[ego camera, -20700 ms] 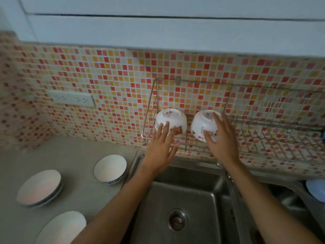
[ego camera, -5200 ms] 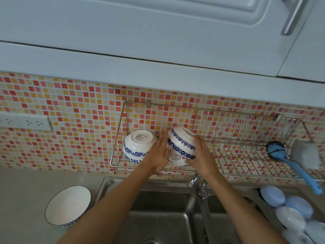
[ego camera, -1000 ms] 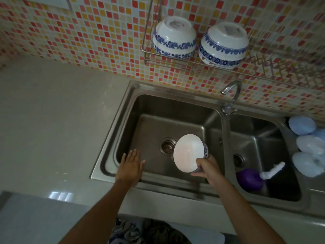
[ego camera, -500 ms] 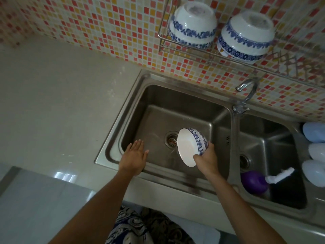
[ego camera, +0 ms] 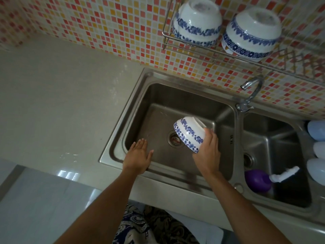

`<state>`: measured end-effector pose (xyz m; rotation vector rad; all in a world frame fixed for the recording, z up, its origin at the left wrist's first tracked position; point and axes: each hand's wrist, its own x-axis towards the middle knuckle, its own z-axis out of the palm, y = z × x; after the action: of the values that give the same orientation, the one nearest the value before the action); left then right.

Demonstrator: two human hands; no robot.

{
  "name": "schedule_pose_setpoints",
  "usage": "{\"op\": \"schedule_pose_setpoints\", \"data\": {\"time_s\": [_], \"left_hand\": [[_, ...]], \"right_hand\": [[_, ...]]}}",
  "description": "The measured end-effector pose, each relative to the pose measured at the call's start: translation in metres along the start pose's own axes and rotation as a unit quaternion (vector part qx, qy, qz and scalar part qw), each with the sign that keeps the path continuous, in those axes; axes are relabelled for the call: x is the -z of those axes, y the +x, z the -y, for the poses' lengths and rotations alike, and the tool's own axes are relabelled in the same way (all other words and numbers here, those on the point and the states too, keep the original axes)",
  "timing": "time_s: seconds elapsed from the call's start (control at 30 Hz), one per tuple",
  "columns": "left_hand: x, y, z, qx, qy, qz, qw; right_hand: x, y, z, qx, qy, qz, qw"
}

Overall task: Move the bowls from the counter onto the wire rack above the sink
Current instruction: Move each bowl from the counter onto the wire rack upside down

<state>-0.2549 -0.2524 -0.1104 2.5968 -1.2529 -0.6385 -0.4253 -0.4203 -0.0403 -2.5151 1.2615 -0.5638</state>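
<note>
My right hand (ego camera: 208,154) grips a white bowl with blue flower bands (ego camera: 190,136), tipped mouth-down over the left sink basin (ego camera: 154,106). Over the basin's front-left corner my left hand (ego camera: 139,158) hovers flat, fingers apart, holding nothing. Two more blue-and-white bowls sit upside down at the left end of the wire rack (ego camera: 190,48) on the tiled wall: the left bowl (ego camera: 197,23) and the right bowl (ego camera: 251,32).
The faucet (ego camera: 251,90) rises between the two basins. A purple bottle (ego camera: 258,180) with a white top lies in the right basin. Pale blue dishes (ego camera: 316,131) line the right edge. Beige counter (ego camera: 61,95) stretches left of the sink.
My right hand has turned the bowl from mouth-facing-me to mouth-down over the basin. The left hand stays by the sink's front-left corner.
</note>
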Motion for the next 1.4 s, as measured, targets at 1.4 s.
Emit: {"op": "schedule_pose_setpoints", "data": {"time_s": [1.4], "left_hand": [[0.291,0.141,-0.096,-0.210,-0.008,-0.276,0.938]], "right_hand": [[0.217,0.166,0.115,-0.146,0.779,0.085,0.603]]}}
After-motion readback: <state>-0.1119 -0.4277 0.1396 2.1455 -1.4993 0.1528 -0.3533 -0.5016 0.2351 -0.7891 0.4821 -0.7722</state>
